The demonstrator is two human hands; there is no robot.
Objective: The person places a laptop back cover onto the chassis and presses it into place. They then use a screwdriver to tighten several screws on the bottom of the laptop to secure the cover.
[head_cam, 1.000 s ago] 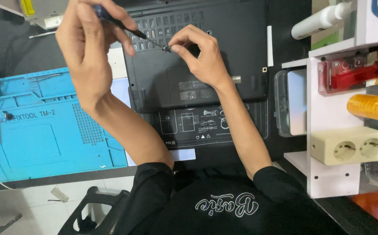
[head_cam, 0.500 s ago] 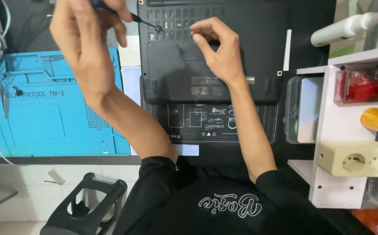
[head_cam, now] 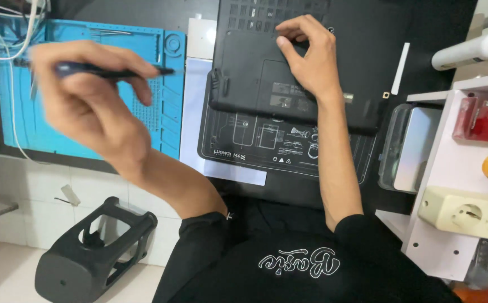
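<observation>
My left hand (head_cam: 92, 106) is blurred and hovers over a blue work mat (head_cam: 168, 118). It grips a dark-handled screwdriver (head_cam: 109, 71) whose tip points right, toward the laptop. A black laptop (head_cam: 255, 84) lies bottom side up on the dark desk. My right hand (head_cam: 308, 56) rests on its underside near the vent grille. Its thumb and forefinger are pinched together, and I cannot tell whether anything tiny sits between them.
A white sheet (head_cam: 194, 112) lies between the mat and the laptop. White cables (head_cam: 8, 28) hang at the top left. A black stand (head_cam: 92, 252) sits on the tiled floor. At right is a white shelf (head_cam: 451, 168) with a cream socket block (head_cam: 468, 213) and a clear box (head_cam: 412, 148).
My left hand has swung the screwdriver left, off the laptop and over the blue mat. My right hand stays pinched on the laptop's underside. The view has shifted.
</observation>
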